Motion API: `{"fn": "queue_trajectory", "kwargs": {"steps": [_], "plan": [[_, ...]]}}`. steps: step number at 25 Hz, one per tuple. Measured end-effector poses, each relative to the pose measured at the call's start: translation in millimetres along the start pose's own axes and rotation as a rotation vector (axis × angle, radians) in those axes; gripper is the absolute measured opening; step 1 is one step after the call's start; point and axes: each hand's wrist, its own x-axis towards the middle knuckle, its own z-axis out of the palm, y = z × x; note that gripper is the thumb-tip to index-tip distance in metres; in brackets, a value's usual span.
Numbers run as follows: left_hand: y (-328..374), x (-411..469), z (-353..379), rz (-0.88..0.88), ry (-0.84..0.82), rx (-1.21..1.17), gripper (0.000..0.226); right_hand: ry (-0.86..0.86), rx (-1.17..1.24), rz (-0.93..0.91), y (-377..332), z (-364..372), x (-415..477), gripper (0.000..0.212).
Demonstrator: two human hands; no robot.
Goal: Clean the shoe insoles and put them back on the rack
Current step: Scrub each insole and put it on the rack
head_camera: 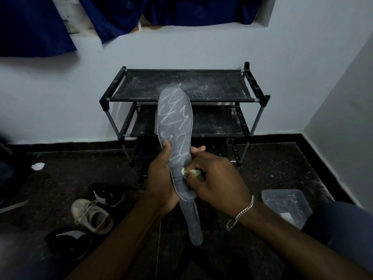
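Tub holds pale scrap; left hand grips insole, right hand pinches cloth

I am wearing the one camera on my head, and it is looking forward and down over my forearms. It is sitting nearest to the insole my left hand is gripping and the pale wad my right hand is pinching, at lower centre. The wide lens is taking in the rack at centre, farther off, and the floor along the bottom.
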Motion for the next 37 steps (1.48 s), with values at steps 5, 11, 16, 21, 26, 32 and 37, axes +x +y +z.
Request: {"fn": "queue_trajectory", "kwargs": {"steps": [5,11,16,21,26,32,37], "plan": [[0,0,1,0.019,-0.002,-0.061,0.071,0.047,-0.002,0.010,1,-1,4,0.010],[-2,1,1,0.037,0.007,-0.056,0.069,0.063,-0.034,0.027,6,-2,5,0.013],[-2,-1,2,-0.012,-0.018,-0.001,0.075,0.008,0.014,-0.011,-4,5,-1,0.011],[-1,3,-3,0.064,-0.035,-0.004,0.072,0.142,0.160,0.118,2,1,1,0.003],[2,3,-4,0.052,-0.048,0.019,0.073,0.126,0.242,0.134,-3,3,0,0.006],[11,6,-11,0.109,-0.007,0.011,0.079,0.058,0.211,0.081,-1,1,0,0.004],[6,4,-6,0.050,-0.021,-0.006,0.076,0.100,0.200,0.032,-4,1,2,0.006]]}}
